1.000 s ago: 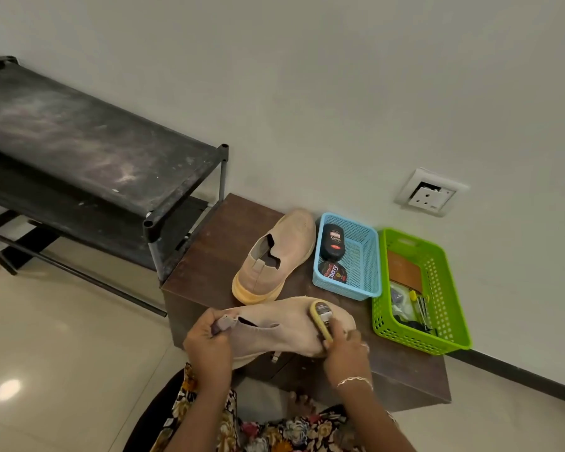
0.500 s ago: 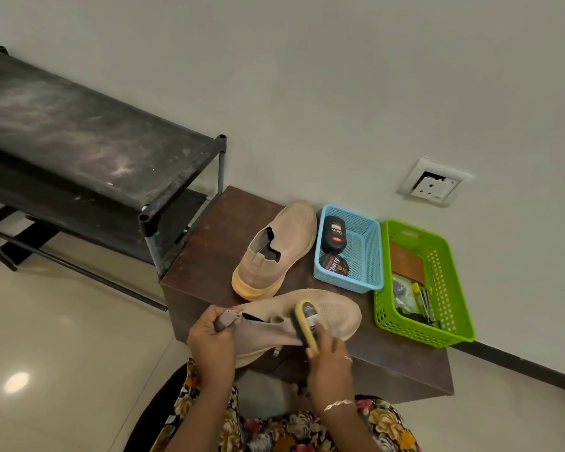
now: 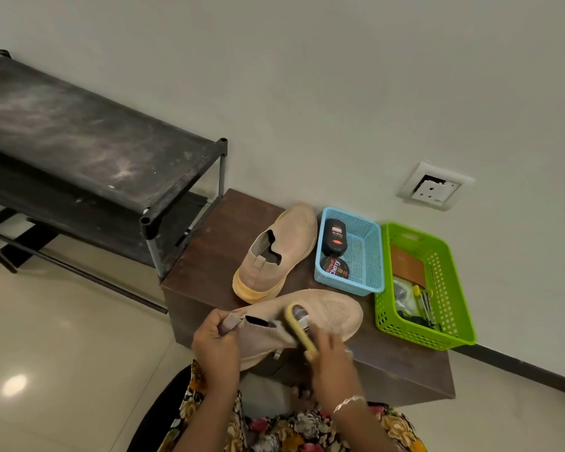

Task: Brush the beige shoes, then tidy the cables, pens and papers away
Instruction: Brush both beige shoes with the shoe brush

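Off-white wall at the back, glossy pale tiled floor (image 3: 62, 337) below, and tight against that wall sits a low dark brown wooden desk (image 3: 216, 249), with a dusty black metal shoe rack (image 3: 79, 138) just off its left edge. At the front edge, the action: one beige knit slip-on shoe (image 3: 336, 313) lies on its side, toe pointing to the right edge, heel overhanging towards the person. The left hand (image 3: 216, 345) has it by the heel collar, fingers (image 3: 209, 324) curled and clamped on the fabric. The right hand (image 3: 331, 362), blurred, silver bracelet (image 3: 349, 402) at the wrist, has its fingers closed round the lower end of a yellow-backed shoe brush (image 3: 299, 324), and the brush is laid across the shoe's upper at mid-length. The other beige knit shoe with the yellowish sole (image 3: 284, 249) stands upright in the middle of the desk, toe to the back edge, just behind the held one. Beside it to the right, a light blue plastic mesh basket (image 3: 367, 256) holds a black polish bottle (image 3: 336, 235) and a round dark polish tin (image 3: 335, 268). At the right end, touching the blue one, a bright green plastic lattice basket (image 3: 437, 272) carries a flat brown wallet-like piece (image 3: 406, 264) and a jumble of small items too small to tell. A white wall socket (image 3: 436, 185) sits above the baskets. Floral-print clothing (image 3: 307, 430) fills the bottom.
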{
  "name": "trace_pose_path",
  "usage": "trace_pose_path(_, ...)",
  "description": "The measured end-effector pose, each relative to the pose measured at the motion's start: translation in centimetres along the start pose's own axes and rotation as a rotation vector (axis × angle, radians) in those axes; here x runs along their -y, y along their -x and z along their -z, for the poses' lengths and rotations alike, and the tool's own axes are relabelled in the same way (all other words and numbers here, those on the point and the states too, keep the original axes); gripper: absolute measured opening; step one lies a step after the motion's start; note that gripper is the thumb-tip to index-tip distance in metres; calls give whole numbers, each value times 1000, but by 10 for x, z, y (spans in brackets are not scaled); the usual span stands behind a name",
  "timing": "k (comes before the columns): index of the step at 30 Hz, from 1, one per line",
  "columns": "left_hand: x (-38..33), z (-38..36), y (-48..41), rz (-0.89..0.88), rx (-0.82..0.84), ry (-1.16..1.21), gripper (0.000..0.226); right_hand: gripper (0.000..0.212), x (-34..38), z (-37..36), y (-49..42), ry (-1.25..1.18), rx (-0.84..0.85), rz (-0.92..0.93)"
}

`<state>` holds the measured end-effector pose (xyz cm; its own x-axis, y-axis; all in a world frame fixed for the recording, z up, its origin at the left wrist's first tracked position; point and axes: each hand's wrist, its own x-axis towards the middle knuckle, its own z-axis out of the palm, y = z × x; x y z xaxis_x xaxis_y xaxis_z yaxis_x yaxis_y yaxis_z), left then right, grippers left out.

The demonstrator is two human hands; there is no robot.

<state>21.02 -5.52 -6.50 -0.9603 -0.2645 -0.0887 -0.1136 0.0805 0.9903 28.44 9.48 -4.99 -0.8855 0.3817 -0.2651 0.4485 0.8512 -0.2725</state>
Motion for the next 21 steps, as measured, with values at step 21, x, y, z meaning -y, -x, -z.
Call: trace_pose_path(21,-24,13,-5,119,159,47,23,50,-29,12,-20,-324,-449,-195)
